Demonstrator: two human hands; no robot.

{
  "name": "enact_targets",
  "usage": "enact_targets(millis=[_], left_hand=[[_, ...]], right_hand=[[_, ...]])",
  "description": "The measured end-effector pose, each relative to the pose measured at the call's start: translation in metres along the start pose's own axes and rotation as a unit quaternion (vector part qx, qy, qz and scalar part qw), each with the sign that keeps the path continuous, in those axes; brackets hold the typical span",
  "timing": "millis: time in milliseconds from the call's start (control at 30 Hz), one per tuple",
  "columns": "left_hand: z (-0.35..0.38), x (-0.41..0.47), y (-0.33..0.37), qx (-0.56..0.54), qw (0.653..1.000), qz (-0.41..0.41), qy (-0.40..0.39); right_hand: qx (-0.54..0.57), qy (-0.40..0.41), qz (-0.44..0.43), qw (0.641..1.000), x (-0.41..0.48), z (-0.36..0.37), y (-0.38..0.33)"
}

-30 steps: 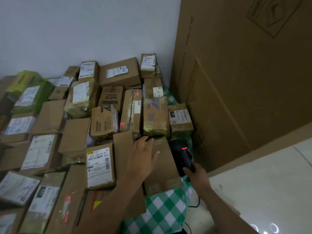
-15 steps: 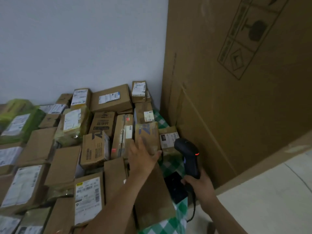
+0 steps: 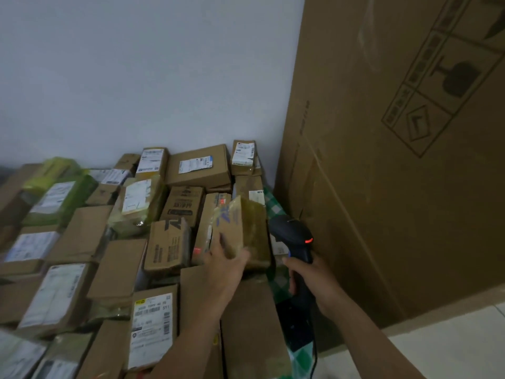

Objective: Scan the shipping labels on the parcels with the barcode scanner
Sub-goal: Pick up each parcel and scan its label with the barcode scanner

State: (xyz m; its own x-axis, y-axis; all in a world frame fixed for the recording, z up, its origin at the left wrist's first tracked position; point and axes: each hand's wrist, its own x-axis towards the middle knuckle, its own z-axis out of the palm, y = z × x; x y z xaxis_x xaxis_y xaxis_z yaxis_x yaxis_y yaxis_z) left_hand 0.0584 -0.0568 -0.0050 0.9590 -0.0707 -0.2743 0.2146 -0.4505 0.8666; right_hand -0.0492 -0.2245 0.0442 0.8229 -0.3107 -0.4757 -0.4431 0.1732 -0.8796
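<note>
While the taped parcel (image 3: 240, 231) sits tipped up at the right edge of the pile (image 3: 114, 263), its long axis running away from the person and its far end raised, no label shows on the faces in view. The left hand (image 3: 225, 266) grips its near end. Just to its right, the scanner (image 3: 293, 236) stands upright in the right hand (image 3: 314, 280), fingers wrapped round the handle, so the label probably has to turn rightward.
</note>
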Motion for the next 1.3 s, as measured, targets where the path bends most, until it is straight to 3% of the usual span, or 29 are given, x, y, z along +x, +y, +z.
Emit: enact_targets(millis=[67, 167, 300, 367, 433, 567, 733, 867, 967, 1167, 1300], left_hand=[[-0.022, -0.011, 0.009, -0.131, 0.991, -0.005, -0.025], [-0.056, -0.034, 0.024, -0.332, 0.938, -0.028, -0.093], [-0.087, -0.058, 0.035, -0.439, 0.884, -0.068, -0.149], [-0.099, -0.064, 0.04, -0.415, 0.896, -0.052, -0.149], [-0.108, -0.062, 0.041, -0.336, 0.934, -0.016, -0.119], [-0.127, -0.061, 0.04, -0.195, 0.975, 0.023, -0.099], [-0.134, -0.063, 0.041, -0.07, 0.983, 0.037, -0.167], [-0.147, -0.049, 0.037, -0.105, 0.989, 0.004, -0.106], [-0.168, -0.036, 0.038, -0.068, 0.996, 0.018, -0.061], [-0.208, -0.004, 0.043, 0.04, 0.996, 0.048, -0.067], [-0.216, 0.007, 0.043, 0.051, 0.996, 0.042, -0.066]], right_hand=[[0.044, 0.006, -0.014, 0.999, -0.002, 0.005, -0.012], [0.136, 0.015, -0.002, 0.991, -0.007, 0.016, -0.03], [0.181, -0.017, -0.017, 0.983, -0.012, 0.037, -0.044], [0.197, -0.039, -0.029, 0.979, -0.017, 0.048, -0.048], [0.2, -0.037, -0.058, 0.977, -0.024, 0.058, -0.053], [0.153, 0.031, -0.116, 0.981, -0.031, 0.074, -0.052], [0.033, 0.039, -0.177, 0.983, -0.042, 0.087, -0.055], [-0.035, 0.042, -0.186, 0.981, -0.047, 0.076, -0.063], [-0.117, 0.002, -0.186, 0.976, -0.052, 0.061, -0.066], [-0.24, -0.058, -0.187, 0.951, -0.059, 0.045, -0.062], [-0.273, -0.069, -0.18, 0.943, -0.059, 0.045, -0.063]])
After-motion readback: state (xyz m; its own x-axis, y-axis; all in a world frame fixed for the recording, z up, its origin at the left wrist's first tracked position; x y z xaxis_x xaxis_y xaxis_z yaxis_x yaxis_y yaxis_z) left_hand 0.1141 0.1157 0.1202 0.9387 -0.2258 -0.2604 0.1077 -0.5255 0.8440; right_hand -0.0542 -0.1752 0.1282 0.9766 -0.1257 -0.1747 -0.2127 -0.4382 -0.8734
